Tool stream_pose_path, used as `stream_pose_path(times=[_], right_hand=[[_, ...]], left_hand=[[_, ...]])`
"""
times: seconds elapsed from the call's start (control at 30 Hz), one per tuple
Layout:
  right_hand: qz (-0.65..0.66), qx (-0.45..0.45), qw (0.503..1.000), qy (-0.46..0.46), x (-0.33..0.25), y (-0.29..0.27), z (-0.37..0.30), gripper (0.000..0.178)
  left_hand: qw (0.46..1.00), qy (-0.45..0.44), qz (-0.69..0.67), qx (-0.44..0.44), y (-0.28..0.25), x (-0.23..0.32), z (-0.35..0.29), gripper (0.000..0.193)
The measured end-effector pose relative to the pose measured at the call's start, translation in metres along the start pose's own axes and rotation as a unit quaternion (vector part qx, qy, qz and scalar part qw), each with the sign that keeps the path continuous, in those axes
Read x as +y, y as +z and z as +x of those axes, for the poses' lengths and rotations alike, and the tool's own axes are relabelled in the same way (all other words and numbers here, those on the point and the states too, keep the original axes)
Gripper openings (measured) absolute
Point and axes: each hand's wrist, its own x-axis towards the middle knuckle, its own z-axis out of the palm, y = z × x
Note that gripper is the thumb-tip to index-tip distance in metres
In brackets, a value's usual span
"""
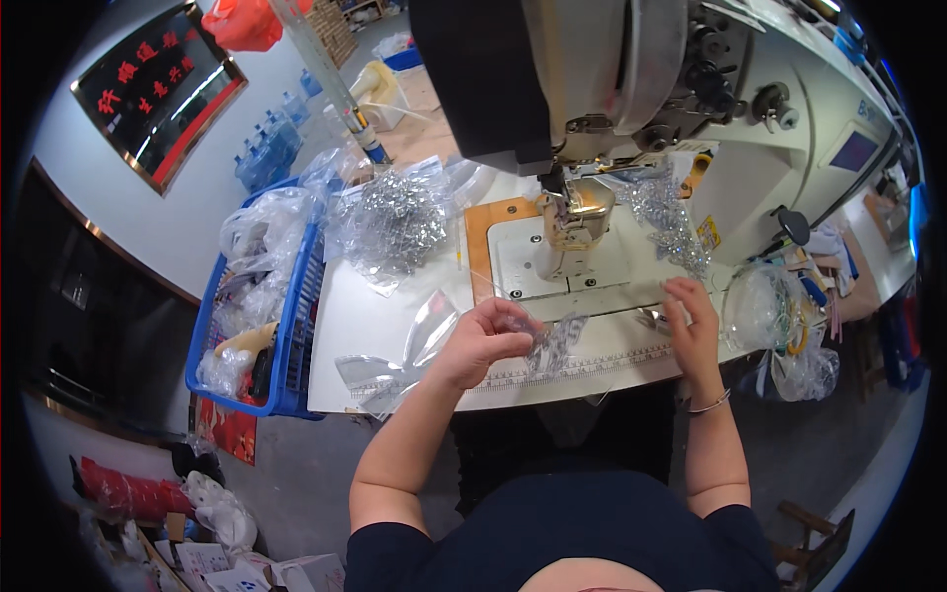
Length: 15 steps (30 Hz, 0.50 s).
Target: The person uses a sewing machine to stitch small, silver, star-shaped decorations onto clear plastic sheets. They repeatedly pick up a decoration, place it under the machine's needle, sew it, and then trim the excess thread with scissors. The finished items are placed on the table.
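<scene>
My left hand (483, 340) is closed in a pinch on a clear plastic piece with a silvery pattern (554, 347), held above the table's front edge. Fingers apart and slightly curled, my right hand (694, 326) hovers to the right with nothing visible in it. Close by its fingertips lies a small metal tool (651, 318), too small to make out. Ahead of both hands stands the sewing machine (582, 212) with its pale needle plate (523, 259). Curved clear plastic pieces (424, 331) lie left of my left hand.
A heap of silvery pieces in clear plastic (395, 222) sits at the back left. Silvery sparkling strips (666, 212) lie beside the machine head. A blue basket (296, 340) of plastic bags adjoins the left edge. Clear bags (760, 306) stand at right. A printed ruler strip (612, 360) runs along the front.
</scene>
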Motion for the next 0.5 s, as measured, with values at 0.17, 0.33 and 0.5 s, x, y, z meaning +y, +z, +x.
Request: stream_pose_path(times=[0.17, 0.33, 0.5], right_hand=[[0.446, -0.119, 0.867, 0.19, -0.004, 0.03, -0.015, 0.041], [0.428, -0.081, 0.839, 0.326, -0.046, 0.073, -0.035, 0.069], [0.174, -0.157, 0.972, -0.007, -0.071, 0.053, -0.045, 0.102]], left_hand=[[0.988, 0.124, -0.066, 0.07, 0.019, -0.026, 0.005, 0.025], [0.978, 0.134, -0.129, 0.094, 0.035, -0.04, -0.009, 0.024], [0.96, 0.225, 0.097, 0.136, 0.052, -0.042, -0.036, 0.033]])
